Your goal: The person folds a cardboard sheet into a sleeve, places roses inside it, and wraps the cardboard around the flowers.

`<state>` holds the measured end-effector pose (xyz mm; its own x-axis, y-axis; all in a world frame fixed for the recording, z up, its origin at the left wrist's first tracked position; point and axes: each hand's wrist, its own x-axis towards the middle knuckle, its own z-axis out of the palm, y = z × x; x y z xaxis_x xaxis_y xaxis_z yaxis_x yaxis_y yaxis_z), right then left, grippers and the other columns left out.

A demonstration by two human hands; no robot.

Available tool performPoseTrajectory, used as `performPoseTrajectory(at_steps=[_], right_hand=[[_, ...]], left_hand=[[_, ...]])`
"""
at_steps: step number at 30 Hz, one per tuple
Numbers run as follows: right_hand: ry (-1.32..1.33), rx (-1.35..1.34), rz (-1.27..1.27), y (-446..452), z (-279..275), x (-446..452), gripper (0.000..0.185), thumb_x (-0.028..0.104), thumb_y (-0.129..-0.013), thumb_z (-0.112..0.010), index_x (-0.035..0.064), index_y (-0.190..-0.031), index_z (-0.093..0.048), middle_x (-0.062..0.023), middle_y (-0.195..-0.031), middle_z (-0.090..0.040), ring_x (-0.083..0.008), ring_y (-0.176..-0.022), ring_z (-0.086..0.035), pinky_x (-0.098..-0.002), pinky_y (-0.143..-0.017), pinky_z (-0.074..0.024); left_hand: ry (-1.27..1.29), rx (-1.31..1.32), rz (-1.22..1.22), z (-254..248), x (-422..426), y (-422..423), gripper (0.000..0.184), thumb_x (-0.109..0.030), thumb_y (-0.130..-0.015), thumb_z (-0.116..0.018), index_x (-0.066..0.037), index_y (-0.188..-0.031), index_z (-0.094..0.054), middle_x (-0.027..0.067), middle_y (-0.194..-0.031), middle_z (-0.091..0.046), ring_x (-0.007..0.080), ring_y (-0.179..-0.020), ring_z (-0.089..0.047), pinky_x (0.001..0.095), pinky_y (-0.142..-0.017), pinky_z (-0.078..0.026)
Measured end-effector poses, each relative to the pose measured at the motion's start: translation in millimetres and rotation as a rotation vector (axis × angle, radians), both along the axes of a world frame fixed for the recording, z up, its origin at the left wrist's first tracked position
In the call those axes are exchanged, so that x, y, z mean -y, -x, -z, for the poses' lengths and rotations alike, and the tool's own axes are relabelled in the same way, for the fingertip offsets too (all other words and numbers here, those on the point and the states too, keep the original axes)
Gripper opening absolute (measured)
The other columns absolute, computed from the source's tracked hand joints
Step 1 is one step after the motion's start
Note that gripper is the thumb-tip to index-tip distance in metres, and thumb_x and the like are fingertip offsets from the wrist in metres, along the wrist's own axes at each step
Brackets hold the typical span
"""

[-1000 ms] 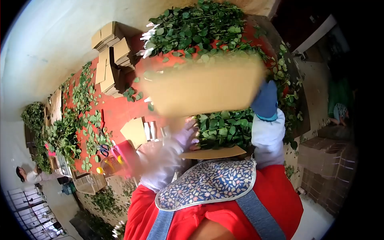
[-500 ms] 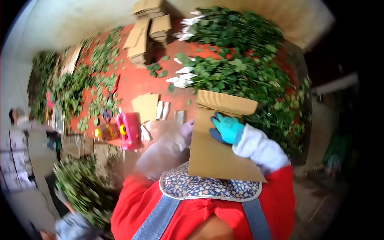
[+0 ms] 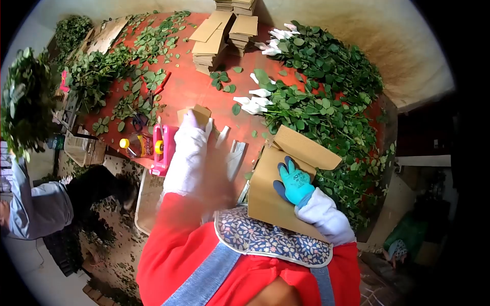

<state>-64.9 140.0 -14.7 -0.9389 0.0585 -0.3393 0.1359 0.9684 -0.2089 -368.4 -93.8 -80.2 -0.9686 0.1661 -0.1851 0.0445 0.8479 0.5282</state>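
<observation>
A folded cardboard sheet with a ribbed upper flap lies at the table's front edge, partly over my flowered apron. My right hand, in a teal glove with dark fingertips, rests on it with fingers spread. My left hand, in a pale glove, reaches over a small cardboard piece; its fingers are mostly hidden, so I cannot tell whether it grips the piece. Nearby are white strips and a pink tape dispenser.
Leafy stem bundles with white-wrapped ends lie at the right. Stacked cardboard stands at the back. A bottle with a yellow cap, scissors and red-handled pruners lie left. A co-worker raises a leafy bundle.
My left hand has left the big sheet's edge and moved left to the small cardboard piece. My right hand stays on the sheet. At the left, a co-worker's leafy bundle has been raised.
</observation>
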Motion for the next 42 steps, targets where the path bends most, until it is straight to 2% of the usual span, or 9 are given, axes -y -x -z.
performPoseTrajectory(at_steps=[4,8,11,13,17,20,23,29,42], right_hand=[[0.071,-0.035,0.028,-3.0,2.6,-2.6,0.057,0.036,-0.085,-0.055,0.0021,-0.13,-0.044,-0.0309,-0.141,-0.032,-0.0377,-0.087,-0.06,-0.0486,-0.073,-0.049],[0.103,-0.026,0.079,-2.9,-6.1,0.1,0.056,0.036,-0.086,-0.055,0.0039,-0.131,-0.045,-0.0285,-0.143,-0.032,-0.0379,-0.088,-0.06,-0.0483,-0.076,-0.0483],[0.138,-0.045,0.091,-7.5,4.0,-3.9,0.055,0.034,-0.084,-0.058,0.0064,-0.13,-0.046,-0.0255,-0.14,-0.036,-0.039,-0.09,-0.059,-0.0474,-0.077,-0.049],[0.182,-0.036,0.081,-11.0,6.1,-6.9,0.052,0.029,-0.082,-0.06,0.0055,-0.127,-0.049,-0.0238,-0.134,-0.043,-0.0388,-0.09,-0.059,-0.0458,-0.076,-0.0499],[0.149,-0.207,-0.046,-18.5,-10.5,-13.8,0.048,0.026,-0.081,-0.061,0.0035,-0.123,-0.051,-0.0232,-0.129,-0.047,-0.0374,-0.087,-0.06,-0.0451,-0.076,-0.05],[0.031,0.225,0.069,-4.0,-42.4,-5.1,0.045,0.032,-0.079,-0.066,0.0029,-0.111,-0.058,-0.0213,-0.122,-0.053,-0.035,-0.093,-0.059,-0.0431,-0.079,-0.0481],[0.087,-0.27,-0.008,8.5,-43.6,3.2,0.056,0.037,-0.076,-0.069,0.0054,-0.12,-0.055,-0.0194,-0.127,-0.05,-0.0351,-0.106,-0.054,-0.0443,-0.086,-0.0442],[-0.001,-0.13,-0.062,5.0,-13.3,-0.7,0.077,0.04,-0.074,-0.07,0.011,-0.138,-0.039,-0.0196,-0.141,-0.036,-0.0409,-0.125,-0.038,-0.0512,-0.095,-0.0375],[0.003,0.093,-0.026,7.9,-17.6,-3.1,0.075,0.043,-0.078,-0.065,0.0105,-0.14,-0.038,-0.0197,-0.148,-0.027,-0.0412,-0.133,-0.031,-0.0537,-0.1,-0.0332]], left_hand=[[-0.12,-0.323,0.218,53.3,44.8,38.5,0.023,-0.012,-0.079,-0.07,-0.004,-0.096,-0.057,0.0097,-0.085,-0.06,0.0221,-0.075,-0.06,0.0359,-0.066,-0.05],[-1.222,0.231,0.009,-95.8,-19.8,-64.0,0.018,-0.008,-0.085,-0.064,-0.003,-0.1,-0.055,0.0052,-0.091,-0.062,0.0147,-0.083,-0.059,0.031,-0.074,-0.049],[-0.61,0.311,0.683,-71.0,-41.4,-135.5,0.038,-0.026,-0.086,-0.066,-0.006,-0.114,-0.05,0.0102,-0.099,-0.062,0.0219,-0.092,-0.06,0.0336,-0.081,-0.048],[-0.407,0.542,0.601,-54.8,-74.4,-171.1,0.04,-0.029,-0.087,-0.064,-0.004,-0.112,-0.048,0.0174,-0.093,-0.064,0.0306,-0.088,-0.063,0.0375,-0.078,-0.049],[-0.447,0.203,0.763,30.9,-86.1,-170.2,0.045,-0.032,-0.087,-0.063,-0.002,-0.115,-0.046,0.023,-0.093,-0.064,0.0412,-0.09,-0.061,0.0442,-0.077,-0.049],[-0.24,0.275,0.832,8.1,-92.3,-170.9,0.049,-0.037,-0.087,-0.061,-0.002,-0.116,-0.043,0.0246,-0.093,-0.063,0.0435,-0.091,-0.059,0.0475,-0.077,-0.048],[-0.045,0.433,0.772,-2.2,-100.0,-165.8,0.057,-0.045,-0.086,-0.059,-0.001,-0.119,-0.043,0.0251,-0.093,-0.063,0.0425,-0.091,-0.06,0.0482,-0.078,-0.048],[0.327,0.518,1.019,-108.0,-97.9,-148.5,0.072,-0.056,-0.083,-0.056,0.004,-0.122,-0.047,0.0213,-0.097,-0.065,0.0375,-0.09,-0.063,0.0451,-0.078,-0.049],[0.376,0.519,1.046,-99.8,-97.5,-144.2,0.055,-0.05,-0.087,-0.054,0.002,-0.104,-0.058,0.0209,-0.092,-0.066,0.0363,-0.088,-0.064,0.0444,-0.077,-0.05]])
